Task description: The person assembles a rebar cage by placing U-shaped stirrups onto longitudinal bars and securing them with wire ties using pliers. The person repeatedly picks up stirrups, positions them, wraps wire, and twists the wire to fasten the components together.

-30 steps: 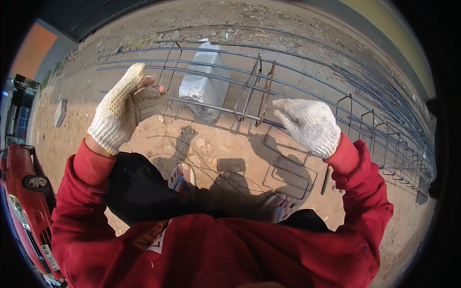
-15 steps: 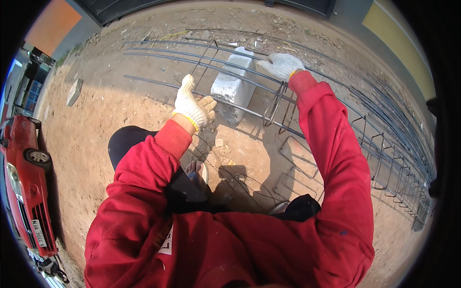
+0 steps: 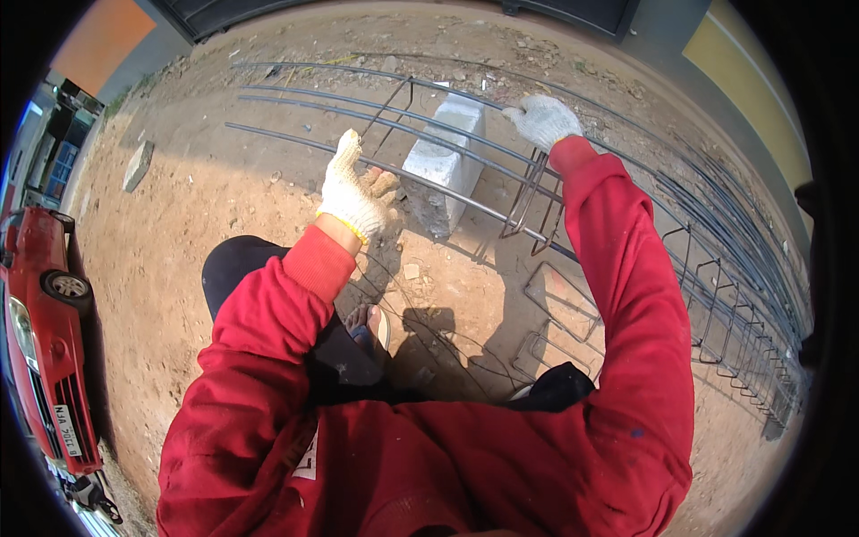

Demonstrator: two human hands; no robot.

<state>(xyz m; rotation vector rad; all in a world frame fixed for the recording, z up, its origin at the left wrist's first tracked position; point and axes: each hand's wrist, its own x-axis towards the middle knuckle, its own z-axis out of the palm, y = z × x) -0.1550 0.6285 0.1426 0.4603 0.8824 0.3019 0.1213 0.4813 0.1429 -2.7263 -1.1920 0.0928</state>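
A long rebar cage [image 3: 467, 204] of dark steel bars joined by bent square stirrups stretches across in front of me. My left hand [image 3: 352, 192], in a white knit glove, grips its near bar, thumb above and fingers curled below. Farther off to the right, my right hand [image 3: 544, 123], gloved likewise, is closed on the far bar; its fingertips are partly hidden. Between my hands, a whitish concrete block [image 3: 436, 166] stands under the bars. Several stirrups [image 3: 537, 201] are bunched together left of my right forearm, and a single stirrup [image 3: 386, 112] sits beyond my left hand.
Loose bent stirrups [image 3: 559, 300] lie on the dirt near my feet. Long bars [image 3: 743, 219] are heaped at the right, beside more cage. A stone slab [image 3: 139, 166] lies at the left, where a red car [image 3: 49, 340] is parked. Walls and a dark gate [image 3: 573, 11] stand beyond.
The cage's left end has shifted away from me and looks raised. Its stirrups have moved slightly right. Both hands remain on the bars.
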